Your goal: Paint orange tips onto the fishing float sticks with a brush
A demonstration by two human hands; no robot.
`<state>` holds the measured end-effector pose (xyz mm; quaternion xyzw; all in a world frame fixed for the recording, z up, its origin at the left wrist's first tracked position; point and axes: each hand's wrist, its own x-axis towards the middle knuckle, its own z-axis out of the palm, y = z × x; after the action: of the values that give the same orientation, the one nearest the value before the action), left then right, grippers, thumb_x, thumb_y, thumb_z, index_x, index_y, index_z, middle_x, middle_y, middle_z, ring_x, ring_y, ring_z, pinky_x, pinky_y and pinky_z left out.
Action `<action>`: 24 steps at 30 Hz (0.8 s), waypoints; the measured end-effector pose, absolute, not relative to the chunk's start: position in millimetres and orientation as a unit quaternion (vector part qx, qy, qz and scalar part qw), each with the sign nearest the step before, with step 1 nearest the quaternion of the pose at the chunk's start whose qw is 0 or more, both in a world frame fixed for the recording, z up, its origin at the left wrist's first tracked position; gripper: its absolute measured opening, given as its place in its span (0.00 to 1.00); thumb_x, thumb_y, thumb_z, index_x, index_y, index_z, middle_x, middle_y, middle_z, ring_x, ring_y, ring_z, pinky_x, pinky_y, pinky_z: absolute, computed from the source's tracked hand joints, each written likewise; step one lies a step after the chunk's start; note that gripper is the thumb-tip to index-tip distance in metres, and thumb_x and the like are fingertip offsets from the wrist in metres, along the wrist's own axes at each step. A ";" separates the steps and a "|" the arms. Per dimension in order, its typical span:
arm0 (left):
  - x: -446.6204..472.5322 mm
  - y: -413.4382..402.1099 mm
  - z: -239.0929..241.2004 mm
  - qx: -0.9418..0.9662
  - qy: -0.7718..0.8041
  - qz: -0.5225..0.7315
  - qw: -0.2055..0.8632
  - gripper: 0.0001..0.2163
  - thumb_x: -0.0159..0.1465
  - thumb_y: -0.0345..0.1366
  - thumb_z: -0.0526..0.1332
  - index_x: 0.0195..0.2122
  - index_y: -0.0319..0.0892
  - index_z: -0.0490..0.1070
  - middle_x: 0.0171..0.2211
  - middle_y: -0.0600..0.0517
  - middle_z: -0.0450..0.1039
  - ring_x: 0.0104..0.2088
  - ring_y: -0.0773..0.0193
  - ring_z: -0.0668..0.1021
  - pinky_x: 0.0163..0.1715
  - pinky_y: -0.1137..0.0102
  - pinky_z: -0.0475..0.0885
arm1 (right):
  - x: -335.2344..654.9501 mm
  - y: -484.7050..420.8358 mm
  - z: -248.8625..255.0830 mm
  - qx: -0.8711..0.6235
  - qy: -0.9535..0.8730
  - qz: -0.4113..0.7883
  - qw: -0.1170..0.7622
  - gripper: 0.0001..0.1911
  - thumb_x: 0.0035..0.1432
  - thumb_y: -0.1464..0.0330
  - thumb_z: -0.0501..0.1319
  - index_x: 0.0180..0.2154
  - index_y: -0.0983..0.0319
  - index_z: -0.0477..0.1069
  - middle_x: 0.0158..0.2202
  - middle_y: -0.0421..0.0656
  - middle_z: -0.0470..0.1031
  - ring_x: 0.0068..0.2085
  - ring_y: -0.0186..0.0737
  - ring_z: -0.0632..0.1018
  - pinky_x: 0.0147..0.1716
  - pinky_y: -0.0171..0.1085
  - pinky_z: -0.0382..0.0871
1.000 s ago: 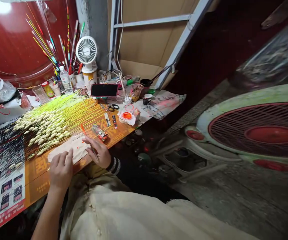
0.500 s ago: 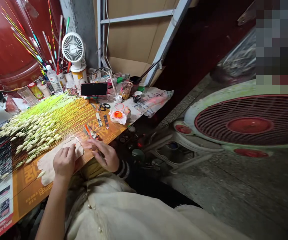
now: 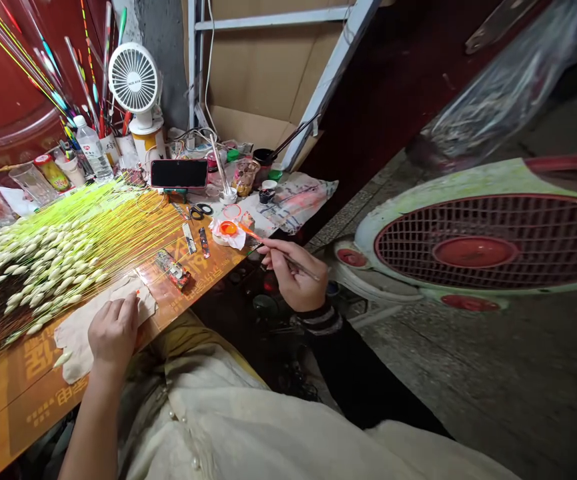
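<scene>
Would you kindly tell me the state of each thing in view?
right hand, pinching a thin orange-tipped rod
left hand, resting on a beige sheet
fishing floats, lying in rows
smartphone, propped sideways on a stand, screen dark
orange paint, pooled on crumpled white tissue
white desk fan, upright

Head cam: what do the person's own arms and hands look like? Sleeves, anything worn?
The left hand and right hand are bare, with no gloves or rings visible. The right arm wears a black sleeve with a grey-and-white striped cuff. The left forearm shows no sleeve. A cream garment with small pearl-like buttons covers the body below.
</scene>
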<state>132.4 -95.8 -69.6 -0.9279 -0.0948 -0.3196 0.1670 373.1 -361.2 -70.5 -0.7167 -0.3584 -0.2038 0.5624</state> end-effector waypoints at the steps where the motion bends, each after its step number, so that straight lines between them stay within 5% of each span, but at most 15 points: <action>1: 132.4 -96.1 -69.2 -0.928 -0.095 -0.319 0.168 0.08 0.68 0.34 0.60 0.46 0.39 0.73 0.31 0.50 0.76 0.31 0.63 0.74 0.34 0.69 0.64 | 376.5 -361.0 -70.1 -0.719 -0.346 -0.199 0.569 0.13 0.66 0.67 0.57 0.49 0.58 0.75 0.37 0.43 0.80 0.31 0.33 0.79 0.33 0.34 0.77; 13: 133.8 -96.0 -69.4 -0.927 -0.097 -0.327 0.157 0.08 0.68 0.34 0.60 0.46 0.41 0.73 0.31 0.50 0.77 0.31 0.63 0.76 0.33 0.68 0.65 | 387.7 -346.8 -58.9 -0.710 -0.308 -0.188 0.604 0.14 0.68 0.62 0.54 0.45 0.59 0.76 0.32 0.41 0.78 0.26 0.31 0.76 0.23 0.30 0.72; 17: 132.9 -97.2 -70.5 -0.931 -0.096 -0.320 0.149 0.08 0.67 0.34 0.60 0.46 0.40 0.73 0.31 0.50 0.77 0.32 0.63 0.75 0.34 0.68 0.65 | 352.7 -321.2 -73.2 -0.687 -0.403 -0.209 0.568 0.16 0.68 0.65 0.54 0.55 0.57 0.70 0.47 0.46 0.78 0.36 0.36 0.81 0.36 0.36 0.79; 21: 132.1 -99.3 -70.6 -0.931 -0.104 -0.319 0.143 0.08 0.67 0.34 0.60 0.46 0.40 0.73 0.31 0.51 0.76 0.31 0.63 0.75 0.34 0.68 0.65 | 309.0 -278.8 -94.7 -0.702 -0.486 -0.224 0.469 0.41 0.61 0.58 0.63 0.68 0.62 0.48 0.62 0.56 0.67 0.55 0.49 0.76 0.54 0.47 0.75; 24: 131.8 -100.3 -70.2 -0.932 -0.106 -0.319 0.136 0.07 0.68 0.33 0.60 0.46 0.40 0.72 0.30 0.51 0.76 0.31 0.63 0.75 0.34 0.68 0.65 | 291.7 -251.4 -106.9 -0.734 -0.466 -0.239 0.433 0.47 0.61 0.57 0.63 0.70 0.65 0.40 0.65 0.57 0.62 0.62 0.52 0.70 0.57 0.49 0.72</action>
<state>131.8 -100.3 -70.2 -0.9319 -0.1063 -0.3191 0.1356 291.7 -251.4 -106.9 -0.7340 -0.4658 -0.2388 0.4327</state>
